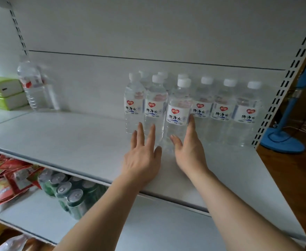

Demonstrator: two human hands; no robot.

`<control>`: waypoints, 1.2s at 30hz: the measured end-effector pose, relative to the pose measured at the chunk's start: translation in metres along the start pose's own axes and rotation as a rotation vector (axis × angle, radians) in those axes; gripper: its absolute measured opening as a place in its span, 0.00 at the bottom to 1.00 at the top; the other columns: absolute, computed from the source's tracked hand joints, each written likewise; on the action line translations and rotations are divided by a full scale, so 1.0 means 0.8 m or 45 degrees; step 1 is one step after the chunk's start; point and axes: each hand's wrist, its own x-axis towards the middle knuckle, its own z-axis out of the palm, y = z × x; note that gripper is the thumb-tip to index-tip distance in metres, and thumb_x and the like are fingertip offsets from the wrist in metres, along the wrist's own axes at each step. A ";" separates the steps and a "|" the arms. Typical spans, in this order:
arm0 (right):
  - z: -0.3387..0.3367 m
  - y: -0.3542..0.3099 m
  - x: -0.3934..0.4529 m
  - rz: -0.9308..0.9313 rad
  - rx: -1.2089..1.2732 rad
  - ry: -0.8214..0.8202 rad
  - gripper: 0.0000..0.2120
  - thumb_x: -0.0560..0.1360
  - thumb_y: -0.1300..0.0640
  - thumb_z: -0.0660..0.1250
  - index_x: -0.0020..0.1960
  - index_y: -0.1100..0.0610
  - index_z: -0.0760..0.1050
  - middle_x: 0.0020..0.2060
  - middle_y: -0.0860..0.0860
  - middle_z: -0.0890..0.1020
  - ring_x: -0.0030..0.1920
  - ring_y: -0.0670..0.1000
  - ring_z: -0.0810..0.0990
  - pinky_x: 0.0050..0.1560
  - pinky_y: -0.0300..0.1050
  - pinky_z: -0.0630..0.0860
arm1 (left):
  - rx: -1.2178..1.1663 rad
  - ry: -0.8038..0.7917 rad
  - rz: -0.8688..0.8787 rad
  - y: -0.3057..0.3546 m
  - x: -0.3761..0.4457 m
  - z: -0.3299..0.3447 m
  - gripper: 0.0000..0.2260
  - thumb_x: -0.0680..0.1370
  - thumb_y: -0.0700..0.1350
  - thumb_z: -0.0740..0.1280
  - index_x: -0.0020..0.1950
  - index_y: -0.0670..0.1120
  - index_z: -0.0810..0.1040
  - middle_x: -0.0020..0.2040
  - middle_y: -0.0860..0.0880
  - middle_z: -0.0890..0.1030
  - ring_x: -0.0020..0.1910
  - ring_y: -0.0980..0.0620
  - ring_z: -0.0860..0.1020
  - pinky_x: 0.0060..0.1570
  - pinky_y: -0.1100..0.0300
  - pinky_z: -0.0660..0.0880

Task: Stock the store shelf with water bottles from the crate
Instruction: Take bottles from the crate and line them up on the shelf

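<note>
Both hands reach over the shelf (76,142) with straight fingers holding nothing, left hand (142,156) at 6 o'clock of the water bottles (177,113), right hand (188,151) touching the front bottle's side.

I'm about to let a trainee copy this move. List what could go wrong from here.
1. The right hand and left hand are open against the front bottles; a hard push could topple them into the back row.
2. The front bottles stand unevenly, so the row may end up crooked.
</note>
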 end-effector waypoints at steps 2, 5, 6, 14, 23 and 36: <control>0.007 0.003 0.005 -0.012 -0.041 0.010 0.38 0.80 0.53 0.66 0.81 0.51 0.46 0.77 0.53 0.65 0.70 0.58 0.71 0.63 0.47 0.70 | 0.015 -0.014 0.005 -0.001 0.004 0.004 0.30 0.84 0.55 0.53 0.80 0.61 0.38 0.81 0.54 0.36 0.81 0.49 0.40 0.72 0.46 0.62; 0.012 0.003 0.009 -0.021 -0.144 0.003 0.37 0.80 0.53 0.66 0.81 0.55 0.48 0.75 0.57 0.67 0.68 0.61 0.73 0.63 0.51 0.71 | 0.023 0.001 0.025 -0.004 0.005 0.007 0.30 0.84 0.54 0.53 0.80 0.61 0.38 0.81 0.55 0.37 0.81 0.49 0.41 0.72 0.45 0.62; 0.012 0.002 0.009 -0.014 -0.179 -0.003 0.36 0.80 0.53 0.65 0.81 0.56 0.48 0.74 0.59 0.68 0.67 0.62 0.74 0.61 0.52 0.71 | 0.025 0.002 0.029 -0.005 0.005 0.008 0.30 0.84 0.53 0.53 0.80 0.62 0.38 0.81 0.56 0.37 0.81 0.50 0.40 0.71 0.45 0.63; 0.001 -0.009 -0.013 0.109 -0.385 -0.081 0.29 0.82 0.53 0.62 0.78 0.59 0.56 0.67 0.61 0.75 0.63 0.62 0.76 0.58 0.51 0.72 | -0.045 0.040 0.032 -0.008 0.002 0.002 0.30 0.82 0.51 0.56 0.80 0.64 0.45 0.82 0.58 0.40 0.81 0.52 0.42 0.71 0.46 0.64; -0.032 -0.038 -0.126 -0.146 -0.051 -0.155 0.19 0.79 0.59 0.67 0.69 0.59 0.74 0.60 0.54 0.82 0.60 0.54 0.81 0.60 0.51 0.76 | -0.900 0.353 -0.111 -0.009 -0.080 -0.030 0.18 0.77 0.43 0.69 0.67 0.51 0.75 0.61 0.53 0.79 0.60 0.59 0.77 0.59 0.63 0.73; 0.046 -0.171 -0.390 -0.477 0.294 -0.689 0.16 0.78 0.58 0.69 0.65 0.55 0.76 0.52 0.47 0.83 0.47 0.45 0.82 0.50 0.41 0.80 | -0.909 0.226 -0.544 -0.159 -0.420 -0.125 0.06 0.78 0.50 0.68 0.51 0.50 0.82 0.46 0.52 0.86 0.48 0.52 0.84 0.53 0.51 0.80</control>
